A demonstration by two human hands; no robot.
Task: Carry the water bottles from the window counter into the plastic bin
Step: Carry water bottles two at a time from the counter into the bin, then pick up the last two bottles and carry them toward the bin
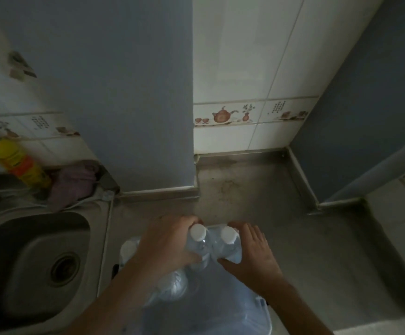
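Note:
Two clear water bottles with white caps stand upright side by side over the far end of a translucent plastic bin [250, 315] on the steel counter. My left hand [165, 243] is wrapped around the left bottle [198, 234]. Against the right bottle [229, 236] my right hand [252, 252] is closed, thumb across its front. Another capped bottle [127, 247] shows in the bin's far left corner, partly behind my left forearm. A further clear bottle [172, 285] lies lower in the bin. Whether the held bottles touch the bin floor is hidden.
A steel sink [34, 259] lies to the left. Behind it stand a yellow detergent bottle [17, 160] and a crumpled purple cloth [73, 184]. A grey wall column [129, 105] juts out ahead. Steel counter [245, 189] stretches back to tiled wall.

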